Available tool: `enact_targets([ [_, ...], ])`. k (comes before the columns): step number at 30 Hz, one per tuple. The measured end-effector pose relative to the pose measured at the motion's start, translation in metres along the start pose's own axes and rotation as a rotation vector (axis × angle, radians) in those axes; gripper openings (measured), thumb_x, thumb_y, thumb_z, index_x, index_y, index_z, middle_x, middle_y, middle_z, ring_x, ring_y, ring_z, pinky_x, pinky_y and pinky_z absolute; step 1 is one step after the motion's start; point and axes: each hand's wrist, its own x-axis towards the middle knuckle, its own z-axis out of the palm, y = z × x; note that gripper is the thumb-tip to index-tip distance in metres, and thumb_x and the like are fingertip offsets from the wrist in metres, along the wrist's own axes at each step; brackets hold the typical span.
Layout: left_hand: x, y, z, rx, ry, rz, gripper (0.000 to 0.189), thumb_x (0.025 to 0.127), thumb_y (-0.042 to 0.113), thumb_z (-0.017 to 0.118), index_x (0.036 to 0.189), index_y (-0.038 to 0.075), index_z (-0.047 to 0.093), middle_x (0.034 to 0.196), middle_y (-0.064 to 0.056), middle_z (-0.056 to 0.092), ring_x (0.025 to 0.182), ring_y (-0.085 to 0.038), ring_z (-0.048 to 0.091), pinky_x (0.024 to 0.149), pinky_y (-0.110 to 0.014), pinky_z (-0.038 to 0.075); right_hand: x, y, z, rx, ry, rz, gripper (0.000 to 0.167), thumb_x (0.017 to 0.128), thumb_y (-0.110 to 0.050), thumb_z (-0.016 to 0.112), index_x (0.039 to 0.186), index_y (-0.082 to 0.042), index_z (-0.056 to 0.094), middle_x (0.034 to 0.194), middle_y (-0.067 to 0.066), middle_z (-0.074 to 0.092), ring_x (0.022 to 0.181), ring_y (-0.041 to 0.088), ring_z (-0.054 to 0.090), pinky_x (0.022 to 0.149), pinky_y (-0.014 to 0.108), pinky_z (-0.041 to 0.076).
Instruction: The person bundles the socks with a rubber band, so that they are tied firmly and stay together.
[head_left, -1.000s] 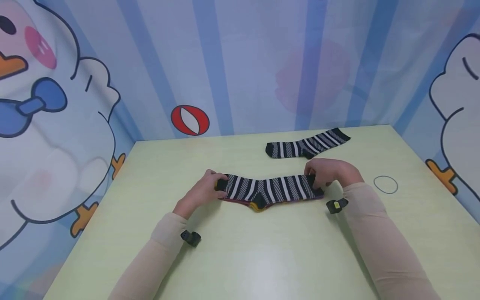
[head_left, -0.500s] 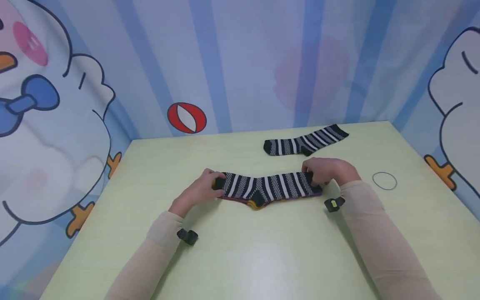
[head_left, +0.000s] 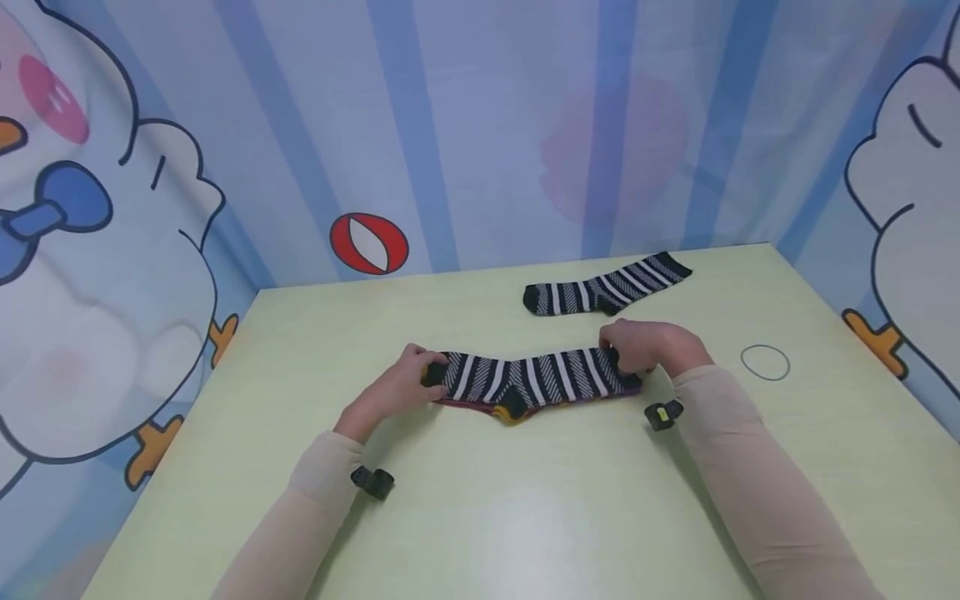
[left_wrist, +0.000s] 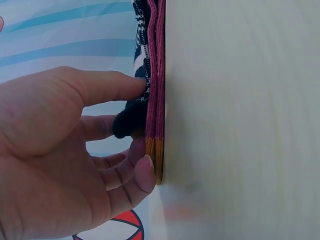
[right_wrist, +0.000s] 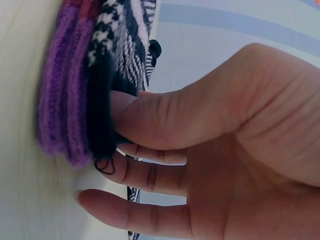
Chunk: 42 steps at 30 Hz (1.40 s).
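In the head view, a black sock with white and grey stripes (head_left: 547, 377) lies flat across the table's middle. Beneath it are maroon socks (left_wrist: 156, 100) with mustard toes and heels and purple cuffs (right_wrist: 77, 100), stacked in layers. My left hand (head_left: 397, 385) holds the striped sock's toe end, thumb on one side and fingers on the other; a fingertip touches the mustard toes. At the opposite end, my right hand (head_left: 647, 345) pinches the striped sock's black cuff between thumb and fingers. A second striped sock (head_left: 606, 286) lies farther back, untouched.
A thin ring-shaped band (head_left: 765, 362) lies on the pale table (head_left: 510, 517), right of my right hand. Behind the table's back edge hangs a blue striped cloth (head_left: 480, 150) with cartoon prints. Each sleeve has a small black camera (head_left: 372, 482) at the wrist.
Both hands stay at the two ends of the striped sock, which lies as before. Only the head view has shifted slightly.
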Motion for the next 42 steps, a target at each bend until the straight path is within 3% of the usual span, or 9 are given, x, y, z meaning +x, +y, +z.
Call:
enact_targets([
  [13,-0.001,0.004,0.001,-0.013,0.001,-0.02,0.049,0.097,0.019,0.066,0.142,0.005,0.051,0.136,-0.019,0.036,0.121,-0.034,0.045,0.102,-0.049,0.043,0.0,0.004,0.0,0.017,-0.006,0.0,0.047,0.084,0.013,0.05,0.131,0.006,0.052,0.109,0.016,0.055,0.06,0.016,0.049,0.055,0.028,0.045],
  [19,0.0,0.006,0.0,-0.02,-0.002,-0.021,0.05,0.098,0.022,0.065,0.143,0.007,0.051,0.139,-0.019,0.035,0.122,-0.034,0.045,0.102,-0.05,0.043,-0.003,0.01,-0.003,0.062,0.023,-0.021,0.046,0.083,0.011,0.058,0.129,0.007,0.055,0.113,0.017,0.056,0.066,0.018,0.052,0.056,0.029,0.047],
  [26,-0.002,0.003,-0.005,-0.033,0.026,-0.018,0.047,0.097,0.026,0.066,0.141,0.014,0.055,0.134,-0.019,0.038,0.118,-0.033,0.046,0.098,-0.049,0.046,-0.009,0.012,-0.007,0.055,0.079,-0.063,0.044,0.087,-0.003,0.068,0.128,0.009,0.056,0.119,0.024,0.06,0.077,0.02,0.06,0.064,0.033,0.052],
  [31,-0.002,0.013,-0.017,-0.047,0.073,0.02,0.044,0.097,0.024,0.067,0.139,0.014,0.058,0.132,-0.021,0.041,0.113,-0.033,0.049,0.094,-0.048,0.048,-0.015,0.018,-0.013,0.086,0.153,-0.056,0.045,0.094,-0.015,0.066,0.13,0.01,0.054,0.12,0.026,0.06,0.091,0.027,0.064,0.076,0.041,0.055],
  [37,0.017,0.034,-0.028,-0.024,0.106,0.091,0.042,0.098,0.025,0.066,0.136,0.009,0.058,0.133,-0.022,0.045,0.108,-0.033,0.052,0.094,-0.046,0.05,-0.021,0.027,-0.025,0.085,0.209,-0.071,0.044,0.097,-0.015,0.064,0.13,0.012,0.055,0.122,0.029,0.06,0.107,0.038,0.062,0.086,0.049,0.053],
  [42,0.044,0.053,-0.03,0.013,0.132,0.169,0.037,0.098,0.022,0.064,0.132,0.007,0.061,0.131,-0.019,0.054,0.106,-0.031,0.057,0.092,-0.043,0.051,-0.022,0.036,-0.037,0.128,0.225,-0.069,0.044,0.098,-0.015,0.063,0.13,0.012,0.054,0.123,0.03,0.06,0.104,0.039,0.063,0.08,0.046,0.055],
])
